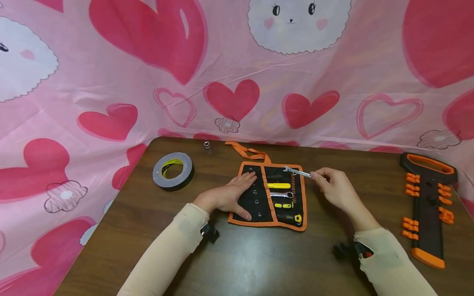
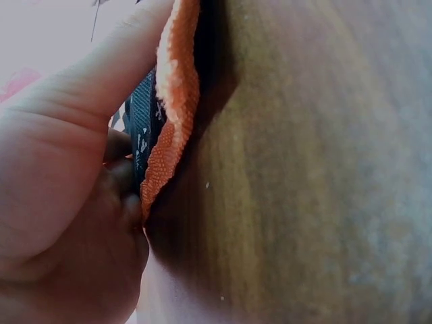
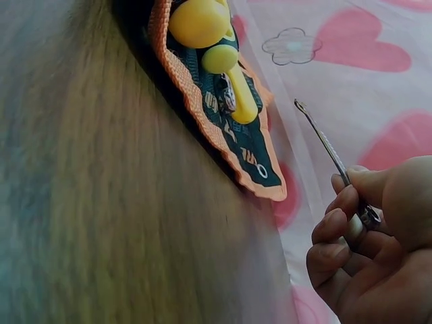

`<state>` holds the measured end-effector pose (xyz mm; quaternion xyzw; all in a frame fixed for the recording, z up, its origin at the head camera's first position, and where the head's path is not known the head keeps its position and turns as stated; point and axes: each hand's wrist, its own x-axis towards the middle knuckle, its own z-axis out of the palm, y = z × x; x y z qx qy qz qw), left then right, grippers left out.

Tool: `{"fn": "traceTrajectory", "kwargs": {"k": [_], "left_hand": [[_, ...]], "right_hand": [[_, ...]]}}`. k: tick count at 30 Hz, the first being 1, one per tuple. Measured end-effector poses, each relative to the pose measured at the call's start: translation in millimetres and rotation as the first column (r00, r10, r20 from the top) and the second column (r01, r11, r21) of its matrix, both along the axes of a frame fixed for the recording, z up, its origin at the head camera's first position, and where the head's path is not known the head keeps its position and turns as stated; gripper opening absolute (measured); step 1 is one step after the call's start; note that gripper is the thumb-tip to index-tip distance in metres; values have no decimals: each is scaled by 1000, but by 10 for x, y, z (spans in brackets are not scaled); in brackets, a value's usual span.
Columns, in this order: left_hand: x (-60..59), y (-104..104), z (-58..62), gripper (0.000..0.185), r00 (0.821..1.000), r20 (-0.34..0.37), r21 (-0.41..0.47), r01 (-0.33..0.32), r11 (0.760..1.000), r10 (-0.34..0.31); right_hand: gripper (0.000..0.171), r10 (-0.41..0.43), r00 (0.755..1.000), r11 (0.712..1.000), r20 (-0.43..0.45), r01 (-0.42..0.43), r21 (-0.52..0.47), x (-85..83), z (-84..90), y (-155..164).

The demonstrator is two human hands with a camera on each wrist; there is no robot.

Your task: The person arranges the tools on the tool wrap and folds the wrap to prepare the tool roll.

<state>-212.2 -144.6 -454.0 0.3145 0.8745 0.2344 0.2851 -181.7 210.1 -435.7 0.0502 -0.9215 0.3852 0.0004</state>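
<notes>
A black tool pouch with orange trim (image 1: 256, 213) lies spread on the table, several tools in its right-hand pockets. My left hand (image 1: 230, 194) rests on the pouch's left, numbered half with fingers stretched out and thumb near the lower edge. In the left wrist view the orange edging (image 2: 177, 101) runs beside that thumb. My right hand (image 1: 335, 187) pinches a silver combination wrench (image 1: 299, 172) between thumb and fingers, its open end pointing left over the pouch's upper right corner. The right wrist view shows this wrench (image 3: 325, 143) clear of the pouch, its ring end among the fingers.
A roll of grey tape (image 1: 160, 167) lies left of the pouch, with a small metal socket (image 1: 207, 145) behind it near the back edge. The pouch's orange strap (image 1: 248, 152) trails backward. At the far right lies a black and orange tool holder (image 1: 428, 213) with clips.
</notes>
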Motion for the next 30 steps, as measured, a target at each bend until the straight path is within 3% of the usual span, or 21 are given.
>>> {"fn": "traceTrajectory", "kwargs": {"k": [6,14,20,23,30], "left_hand": [[27,17,64,126,1000,-5,-16,5,1000,-5],[9,8,42,127,1000,-10,-11,9,1000,-9],[-14,-15,-9,129,1000,-22,11,19,1000,-19],[1,-7,23,128,1000,-10,6,15,1000,-15],[-6,-12,-3,128,1000,-9,14,13,1000,-13]], "right_hand": [[36,15,999,1000,29,-15,-6,-75,-19,-83],[35,30,995,999,92,-28,-20,-157,-36,-187],[38,40,997,999,66,-38,-18,-208,-62,-259],[36,52,997,999,53,-51,-14,-234,-75,-296],[34,61,995,998,78,-62,-1,-304,-98,-374]]}}
